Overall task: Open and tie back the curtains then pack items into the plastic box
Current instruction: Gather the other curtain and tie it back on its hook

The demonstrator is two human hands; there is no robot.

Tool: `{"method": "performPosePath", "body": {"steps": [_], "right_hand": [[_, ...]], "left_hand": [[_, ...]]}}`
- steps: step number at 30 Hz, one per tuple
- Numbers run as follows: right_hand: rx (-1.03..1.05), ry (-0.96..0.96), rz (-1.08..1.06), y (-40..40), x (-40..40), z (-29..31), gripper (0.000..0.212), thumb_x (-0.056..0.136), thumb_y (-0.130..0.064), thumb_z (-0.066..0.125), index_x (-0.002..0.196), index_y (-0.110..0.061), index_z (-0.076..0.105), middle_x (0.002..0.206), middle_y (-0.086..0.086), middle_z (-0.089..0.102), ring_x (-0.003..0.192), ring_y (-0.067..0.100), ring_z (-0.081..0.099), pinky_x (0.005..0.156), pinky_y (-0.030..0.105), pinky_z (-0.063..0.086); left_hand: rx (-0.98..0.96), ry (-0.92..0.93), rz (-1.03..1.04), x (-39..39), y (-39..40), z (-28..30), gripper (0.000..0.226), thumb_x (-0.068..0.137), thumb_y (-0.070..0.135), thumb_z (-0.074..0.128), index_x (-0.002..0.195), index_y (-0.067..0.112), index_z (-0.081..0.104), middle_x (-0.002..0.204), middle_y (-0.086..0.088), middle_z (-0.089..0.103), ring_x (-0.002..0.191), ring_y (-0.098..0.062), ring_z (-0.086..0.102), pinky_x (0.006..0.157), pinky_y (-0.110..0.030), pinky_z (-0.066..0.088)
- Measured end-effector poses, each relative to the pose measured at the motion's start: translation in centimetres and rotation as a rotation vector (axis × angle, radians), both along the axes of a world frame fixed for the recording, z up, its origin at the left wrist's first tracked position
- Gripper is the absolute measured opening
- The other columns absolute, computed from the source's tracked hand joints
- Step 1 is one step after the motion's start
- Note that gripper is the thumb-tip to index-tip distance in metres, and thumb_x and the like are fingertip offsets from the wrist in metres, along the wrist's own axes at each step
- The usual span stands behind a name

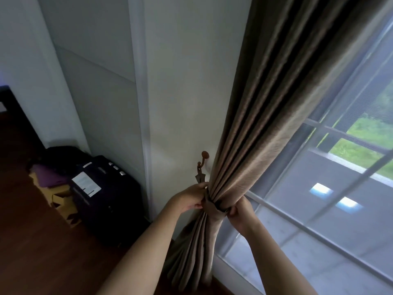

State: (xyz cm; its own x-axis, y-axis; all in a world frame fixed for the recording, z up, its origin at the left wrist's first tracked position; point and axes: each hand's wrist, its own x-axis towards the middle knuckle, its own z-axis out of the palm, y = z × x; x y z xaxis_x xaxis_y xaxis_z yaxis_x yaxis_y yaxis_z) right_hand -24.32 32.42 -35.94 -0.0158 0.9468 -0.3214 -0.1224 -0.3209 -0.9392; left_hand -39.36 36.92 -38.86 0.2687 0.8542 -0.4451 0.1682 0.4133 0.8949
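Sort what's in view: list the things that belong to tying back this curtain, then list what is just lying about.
Belongs to the job:
- brown curtain, gathered
- tieback band round it
- wall hook, band end hanging from it
- left hand and right hand, both gripping the band

Just lying about:
- dark suitcase
- purple cloth on cardboard boxes
- window

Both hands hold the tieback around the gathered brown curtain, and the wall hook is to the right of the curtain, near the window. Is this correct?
Not quite. The head view shows the wall hook to the left of the curtain, on the wall, away from the window. The rest holds: the left hand and right hand hold the tieback around the gathered brown curtain.
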Motion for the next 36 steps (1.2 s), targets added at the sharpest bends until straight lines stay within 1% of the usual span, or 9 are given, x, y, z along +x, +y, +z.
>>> {"method": "performPosePath", "body": {"steps": [7,11,15,18,21,25,29,32,36], "right_hand": [[0.053,0.059,-0.066,0.4,-0.1,-1.6,0.019,0.082,0.009,0.037,0.080,0.001,0.055,0.053,-0.001,0.050,0.060,0.020,0.044,0.049,0.017,0.040],[0.077,0.044,-0.133,-0.5,-0.4,-3.3,0.055,0.060,0.007,0.034,0.109,-0.003,0.054,0.070,-0.002,0.061,0.065,0.011,0.053,0.060,0.023,0.044],[0.098,-0.066,-0.073,-1.2,-0.1,-4.8,0.067,0.065,0.012,0.039,0.124,-0.016,0.055,0.115,0.005,0.070,0.110,0.020,0.064,0.097,0.043,0.051],[0.156,-0.229,-0.014,-1.0,-0.2,-4.8,0.060,0.078,0.018,0.043,0.126,-0.017,0.054,0.114,-0.001,0.070,0.111,0.013,0.063,0.099,0.038,0.051],[0.194,-0.360,0.032,-0.7,-0.1,-5.4,0.057,0.080,0.015,0.049,0.126,-0.018,0.054,0.117,-0.006,0.068,0.115,0.009,0.060,0.101,0.035,0.048],[0.128,-0.566,0.211,-2.2,-1.1,-7.5,0.062,0.075,0.005,0.062,0.115,-0.040,0.047,0.109,-0.023,0.060,0.114,0.009,0.056,0.090,0.019,0.043],[0.149,-0.493,0.036,-3.1,-2.7,-8.8,0.051,0.070,-0.022,0.084,0.112,-0.035,0.058,0.104,-0.018,0.068,0.098,-0.006,0.060,0.081,0.018,0.047],[0.173,-0.525,0.012,-2.4,-3.2,-8.7,0.035,0.078,-0.027,0.078,0.106,-0.039,0.060,0.101,-0.021,0.069,0.098,-0.005,0.061,0.084,0.024,0.050],[0.125,-0.570,0.029,-1.6,-3.0,-9.1,0.027,0.082,-0.030,0.072,0.106,-0.031,0.060,0.102,-0.016,0.068,0.101,0.009,0.062,0.088,0.034,0.051]], "left_hand": [[-0.060,-0.222,0.215,-0.7,0.1,-1.3,0.025,0.095,0.002,0.048,0.111,0.007,0.068,0.051,0.006,0.059,0.038,-0.001,0.050,0.039,-0.014,0.038],[-0.094,-0.299,0.289,-0.8,0.4,-2.2,0.027,0.093,0.001,0.053,0.115,0.006,0.067,0.053,0.004,0.060,0.037,-0.001,0.049,0.038,-0.014,0.037],[-0.083,-0.296,0.193,-1.2,0.7,-1.5,0.025,0.093,0.006,0.054,0.115,0.010,0.065,0.086,-0.005,0.069,0.071,-0.011,0.061,0.057,-0.020,0.047],[0.003,-0.236,0.097,-1.4,1.1,-1.4,0.021,0.095,0.010,0.052,0.111,0.010,0.066,0.103,-0.009,0.070,0.090,-0.018,0.065,0.073,-0.028,0.055],[0.049,-0.247,0.128,-1.8,1.1,-1.9,0.015,0.092,0.012,0.058,0.105,0.011,0.066,0.100,-0.009,0.071,0.086,-0.017,0.068,0.066,-0.027,0.056],[-0.059,-0.510,0.310,-2.8,0.8,-3.2,0.027,0.085,0.000,0.065,0.108,0.010,0.057,0.093,-0.012,0.067,0.074,-0.018,0.066,0.059,-0.028,0.052],[-0.050,-0.682,0.361,-3.0,0.6,-4.0,0.024,0.090,0.003,0.060,0.111,0.011,0.066,0.087,-0.005,0.071,0.077,-0.015,0.063,0.070,-0.024,0.054],[0.064,-0.571,0.439,-2.4,1.5,-3.9,0.016,0.092,0.008,0.059,0.103,0.006,0.070,0.089,-0.011,0.067,0.076,-0.018,0.059,0.076,-0.027,0.053],[0.251,-0.358,0.590,-1.7,2.8,-3.0,0.007,0.090,0.012,0.064,0.088,0.008,0.069,0.072,-0.008,0.067,0.055,-0.011,0.061,0.062,-0.026,0.053]]}}
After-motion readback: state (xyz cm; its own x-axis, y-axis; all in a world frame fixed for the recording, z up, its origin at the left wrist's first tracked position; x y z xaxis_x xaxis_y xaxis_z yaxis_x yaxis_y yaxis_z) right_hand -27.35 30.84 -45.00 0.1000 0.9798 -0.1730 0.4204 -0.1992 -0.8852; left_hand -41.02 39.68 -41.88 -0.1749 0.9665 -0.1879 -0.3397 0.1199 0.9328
